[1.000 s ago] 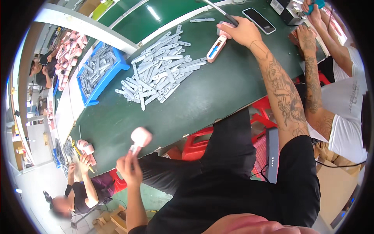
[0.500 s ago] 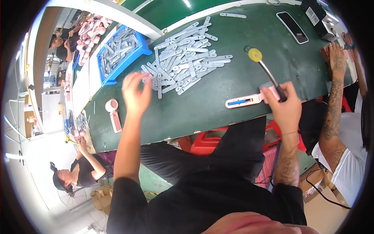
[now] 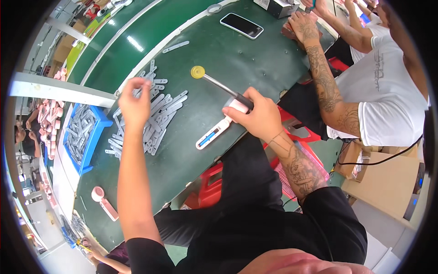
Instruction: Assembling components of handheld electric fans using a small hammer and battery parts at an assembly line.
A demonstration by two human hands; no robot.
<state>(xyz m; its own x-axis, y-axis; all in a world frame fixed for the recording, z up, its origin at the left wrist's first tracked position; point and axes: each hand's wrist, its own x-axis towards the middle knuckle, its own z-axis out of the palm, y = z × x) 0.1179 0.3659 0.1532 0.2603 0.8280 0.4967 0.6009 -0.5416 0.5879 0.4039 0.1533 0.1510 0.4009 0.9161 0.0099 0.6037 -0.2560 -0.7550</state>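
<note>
My right hand [image 3: 262, 116] is wrapped round the black grip of a small mallet [image 3: 219, 83] with a metal shaft and a round yellow head. Its thumb lies on a pale pink plastic handle housing [image 3: 213, 133], which rests on the bench with a blue-and-black insert in its long slot. My left hand [image 3: 135, 107] is over the pile of grey plastic strips [image 3: 162, 118], fingers curled in a pinch. What they hold, if anything, is hidden. Nearer on the left lies a pink handle part [image 3: 105, 203] with a round end.
A blue bin [image 3: 93, 137] of grey strips stands left of the pile. One grey strip [image 3: 175, 46] and a phone [image 3: 242, 25] lie farther back on the green bench [image 3: 182, 171]. A co-worker's tattooed forearm [image 3: 321, 73] reaches in at right; a black box [image 3: 278, 7] is behind.
The view has swung right, so the bench things sit farther left. My left hand now reaches farther over the strip pile, fingers more curled. My right hand still holds the mallet by the pink housing.
</note>
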